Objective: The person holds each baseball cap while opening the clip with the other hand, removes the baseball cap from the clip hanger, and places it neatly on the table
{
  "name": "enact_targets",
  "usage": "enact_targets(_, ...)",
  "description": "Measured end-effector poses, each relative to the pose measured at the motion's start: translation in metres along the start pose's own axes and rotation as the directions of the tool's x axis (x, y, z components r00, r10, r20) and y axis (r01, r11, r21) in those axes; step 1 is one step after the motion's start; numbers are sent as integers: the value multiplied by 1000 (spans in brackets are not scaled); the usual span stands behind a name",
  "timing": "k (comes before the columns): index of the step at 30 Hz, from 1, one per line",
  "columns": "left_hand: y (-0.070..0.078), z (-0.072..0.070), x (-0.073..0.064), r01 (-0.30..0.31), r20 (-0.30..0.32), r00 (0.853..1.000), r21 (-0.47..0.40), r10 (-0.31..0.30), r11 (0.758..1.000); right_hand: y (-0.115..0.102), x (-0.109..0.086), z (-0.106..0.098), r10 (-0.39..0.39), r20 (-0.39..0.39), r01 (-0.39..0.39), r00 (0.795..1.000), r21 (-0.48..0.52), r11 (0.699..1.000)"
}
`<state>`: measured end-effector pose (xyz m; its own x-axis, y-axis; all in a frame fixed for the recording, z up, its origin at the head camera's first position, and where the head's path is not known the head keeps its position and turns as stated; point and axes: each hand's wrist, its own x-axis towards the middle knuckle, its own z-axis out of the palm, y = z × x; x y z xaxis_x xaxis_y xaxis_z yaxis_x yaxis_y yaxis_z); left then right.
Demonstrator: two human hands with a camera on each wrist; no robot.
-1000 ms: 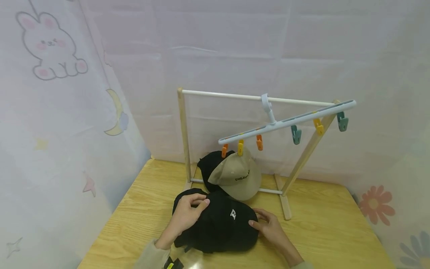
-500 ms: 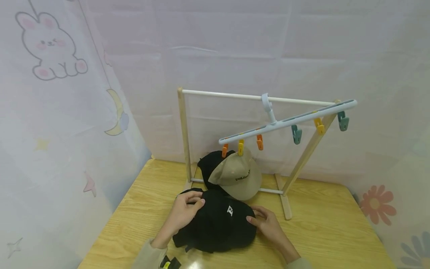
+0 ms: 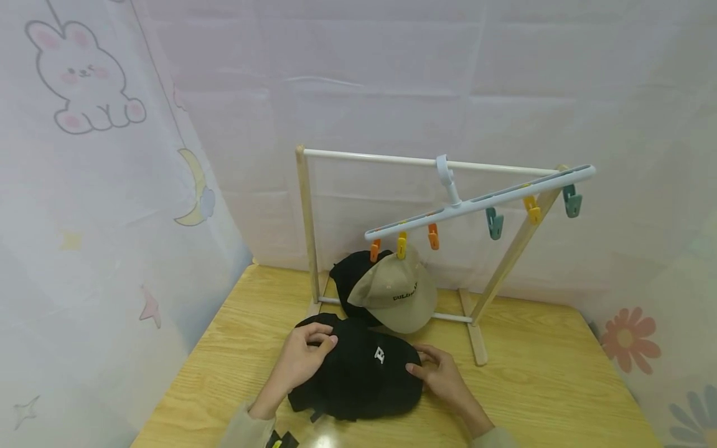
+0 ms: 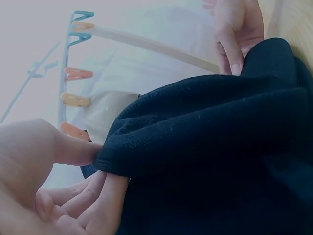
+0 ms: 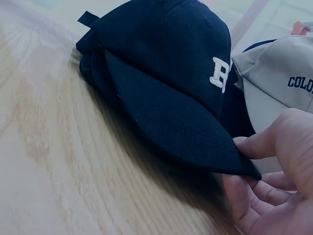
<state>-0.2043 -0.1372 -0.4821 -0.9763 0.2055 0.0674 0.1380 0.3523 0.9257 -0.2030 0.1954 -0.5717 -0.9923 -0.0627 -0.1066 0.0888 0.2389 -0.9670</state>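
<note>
A black cap (image 3: 358,379) with a white letter (image 3: 379,355) on its front is on the near part of the surface (image 3: 554,379), held between 2 hands; its brim points to the right. The left hand (image 3: 302,353) pinches the cap's edge on the side opposite the brim, thumb above and fingers below, with almost no gap beyond the fabric's thickness. The right hand (image 3: 444,373) pinches the brim's corner, thumb on top and curled fingers underneath. Beige sleeves (image 3: 246,426) cover the forearms. In the right wrist view a further dark layer shows beneath the brim; whether it belongs to the same cap, I cannot tell.

Just behind the black cap is a beige cap (image 3: 392,292) with dark lettering, and behind that, partly covered, a dark cap (image 3: 350,277). Above them a pale blue hanger (image 3: 476,205) hooks over the top bar of a rack (image 3: 308,218) with wooden legs. It slants in the head view, its left end lower, and carries 6 clips: 2 orange, 2 yellow and 2 green. The leftmost orange clip (image 3: 375,251) and yellow clip (image 3: 401,246) overlap the caps behind; their grip is too small to judge.

Pale cloth (image 3: 196,81) printed with a rabbit, a moon and flowers surrounds the surface.
</note>
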Motion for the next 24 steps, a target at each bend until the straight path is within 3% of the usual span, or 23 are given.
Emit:
enact_targets(7,-2,2,-3,7,-61,998,76,-2,997,2,1,6,35,-44,-33,998,38,999)
enact_targets(12,-3,7,-4,-17,-119,992,170,38,985,5,3,6,31,-82,-31,996,-10,999)
enact_targets(20,-6,14,-3,-86,-197,967,353,164,932,4,-2,4,-4,-80,-6,997,-133,991)
enact_targets(24,-5,15,-2,-99,-219,955,400,200,911,3,-3,2,5,-63,-16,998,-186,982)
